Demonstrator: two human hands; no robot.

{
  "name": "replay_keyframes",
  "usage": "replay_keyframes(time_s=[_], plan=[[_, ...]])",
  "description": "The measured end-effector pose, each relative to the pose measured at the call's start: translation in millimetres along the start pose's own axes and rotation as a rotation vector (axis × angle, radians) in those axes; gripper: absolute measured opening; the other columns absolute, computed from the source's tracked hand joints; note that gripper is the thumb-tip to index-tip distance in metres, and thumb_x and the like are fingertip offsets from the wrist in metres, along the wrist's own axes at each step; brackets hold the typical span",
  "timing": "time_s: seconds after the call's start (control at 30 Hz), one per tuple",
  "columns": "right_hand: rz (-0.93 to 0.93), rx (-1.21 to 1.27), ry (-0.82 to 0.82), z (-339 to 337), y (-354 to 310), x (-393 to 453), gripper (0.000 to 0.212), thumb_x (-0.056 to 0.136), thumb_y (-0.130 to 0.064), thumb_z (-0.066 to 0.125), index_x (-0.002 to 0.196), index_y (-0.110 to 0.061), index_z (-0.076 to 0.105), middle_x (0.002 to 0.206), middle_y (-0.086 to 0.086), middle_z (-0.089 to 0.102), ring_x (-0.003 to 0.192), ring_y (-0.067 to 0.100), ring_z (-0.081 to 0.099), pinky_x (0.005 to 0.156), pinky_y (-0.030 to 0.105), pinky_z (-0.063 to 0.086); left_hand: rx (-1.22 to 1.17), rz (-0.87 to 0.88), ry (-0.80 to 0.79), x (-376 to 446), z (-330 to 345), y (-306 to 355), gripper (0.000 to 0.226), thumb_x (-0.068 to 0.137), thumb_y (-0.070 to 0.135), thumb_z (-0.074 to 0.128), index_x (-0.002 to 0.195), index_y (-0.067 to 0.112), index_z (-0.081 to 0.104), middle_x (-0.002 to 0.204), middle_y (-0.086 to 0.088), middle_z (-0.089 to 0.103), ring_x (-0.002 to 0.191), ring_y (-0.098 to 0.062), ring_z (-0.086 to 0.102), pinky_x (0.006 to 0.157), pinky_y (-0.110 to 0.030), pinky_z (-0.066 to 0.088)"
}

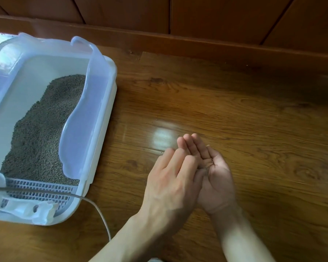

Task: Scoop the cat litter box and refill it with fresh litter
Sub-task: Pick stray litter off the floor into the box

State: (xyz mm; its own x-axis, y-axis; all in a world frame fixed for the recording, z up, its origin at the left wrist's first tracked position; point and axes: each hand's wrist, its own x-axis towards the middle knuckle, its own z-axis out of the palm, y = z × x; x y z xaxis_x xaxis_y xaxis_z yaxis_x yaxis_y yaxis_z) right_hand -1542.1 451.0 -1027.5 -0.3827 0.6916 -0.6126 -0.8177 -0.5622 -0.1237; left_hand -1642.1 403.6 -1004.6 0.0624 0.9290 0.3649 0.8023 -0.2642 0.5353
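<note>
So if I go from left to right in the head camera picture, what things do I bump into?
Grey litter → white litter box rim → grey cord → left hand → right hand → bare wood floor.

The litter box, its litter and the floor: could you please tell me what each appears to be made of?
Litter box: white plastic with a translucent, glossy rim, judging by its moulded curves and sheen. Litter: grey-brown matte granules, possibly clay; the exact type is unclear. Floor: wood or wood-look laminate, with visible grain, plank seams and a glossy reflection.
</note>
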Motion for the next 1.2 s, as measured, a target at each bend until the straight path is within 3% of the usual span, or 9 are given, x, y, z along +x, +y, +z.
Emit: replay_keyframes(time_s=[0.3, 0.4, 0.53, 0.63, 0.7, 0.83, 1.03, 1.2], plan=[[-0.038, 0.045, -0.030, -2, 0, -1, 0.046, 0.093, -0.024, 0.039, 0.088, 0.001, 0.077, 0.098, 0.016, 0.074, 0.093, 0.032, 0.073, 0.078, 0.043, 0.061, 0.008, 0.032, -0.063, -7, 3, 6, 0.016, 0.095, 0.017, 0.060, 0.089, 0.008, 0.071, 0.086, -0.009, 0.060, 0.073, -0.027, 0.045, 0.065, -0.045, 0.043], [-0.040, 0.094, -0.037, -4, -3, 1, 0.047, 0.095, -0.023, 0.038, 0.090, 0.004, 0.076, 0.099, 0.018, 0.074, 0.093, 0.034, 0.073, 0.077, 0.043, 0.061, -0.069, 0.020, -0.001, -7, -7, 6, 0.011, 0.092, 0.014, 0.065, 0.094, 0.007, 0.072, 0.087, -0.008, 0.061, 0.075, -0.027, 0.051, 0.067, -0.042, 0.043], [-0.002, 0.132, -0.044, -13, -12, 4, 0.046, 0.099, -0.022, 0.036, 0.109, 0.008, 0.070, 0.113, 0.024, 0.070, 0.111, 0.039, 0.066, 0.089, 0.049, 0.057, -0.076, -0.172, 0.091, -14, -30, -22, 0.007, 0.090, 0.010, 0.067, 0.096, 0.008, 0.071, 0.089, 0.001, 0.061, 0.080, -0.017, 0.058, 0.067, -0.032, 0.050], [-0.030, 0.127, -0.040, -19, -17, 5, 0.045, 0.101, -0.022, 0.035, 0.111, 0.005, 0.070, 0.114, 0.022, 0.070, 0.113, 0.036, 0.065, 0.089, 0.046, 0.057, 0.067, -0.312, -0.076, -29, -34, -53, 0.022, 0.090, 0.021, 0.068, 0.111, 0.016, 0.069, 0.099, 0.009, 0.058, 0.089, -0.009, 0.056, 0.071, -0.026, 0.053], [-0.054, 0.130, -0.053, -19, -18, 6, 0.043, 0.100, -0.021, 0.037, 0.109, 0.004, 0.071, 0.112, 0.021, 0.071, 0.110, 0.034, 0.067, 0.085, 0.044, 0.059, 0.173, -0.261, -0.246, -43, -28, -71, 0.038, 0.090, 0.033, 0.065, 0.125, 0.019, 0.063, 0.113, 0.006, 0.057, 0.103, -0.011, 0.051, 0.079, -0.026, 0.052], [-0.045, 0.114, -0.050, -19, -17, 7, 0.046, 0.101, -0.022, 0.035, 0.108, 0.005, 0.071, 0.112, 0.021, 0.071, 0.111, 0.035, 0.067, 0.085, 0.045, 0.059, 0.302, -0.209, -0.485, -65, -6, -87, 0.058, 0.090, 0.050, 0.057, 0.142, 0.027, 0.047, 0.145, -0.004, 0.045, 0.131, -0.026, 0.040, 0.099, -0.042, 0.051], [-0.037, 0.065, -0.075, -16, -10, 2, 0.040, 0.097, -0.020, 0.042, 0.108, 0.004, 0.071, 0.112, 0.021, 0.071, 0.111, 0.034, 0.066, 0.086, 0.044, 0.059, 0.245, 0.063, -0.403, -73, 5, -94, 0.032, 0.093, 0.024, 0.049, 0.112, 0.009, 0.071, 0.116, -0.006, 0.065, 0.103, -0.024, 0.059, 0.077, -0.035, 0.056], [-0.045, 0.066, -0.050, -14, -9, 0, 0.041, 0.097, -0.022, 0.042, 0.103, 0.003, 0.073, 0.108, 0.019, 0.073, 0.106, 0.032, 0.069, 0.080, 0.041, 0.061, 0.207, 0.216, -0.456, -72, 4, -104, 0.018, 0.089, 0.014, 0.057, 0.098, 0.006, 0.072, 0.097, -0.005, 0.064, 0.085, -0.023, 0.059, 0.060, -0.035, 0.055]])
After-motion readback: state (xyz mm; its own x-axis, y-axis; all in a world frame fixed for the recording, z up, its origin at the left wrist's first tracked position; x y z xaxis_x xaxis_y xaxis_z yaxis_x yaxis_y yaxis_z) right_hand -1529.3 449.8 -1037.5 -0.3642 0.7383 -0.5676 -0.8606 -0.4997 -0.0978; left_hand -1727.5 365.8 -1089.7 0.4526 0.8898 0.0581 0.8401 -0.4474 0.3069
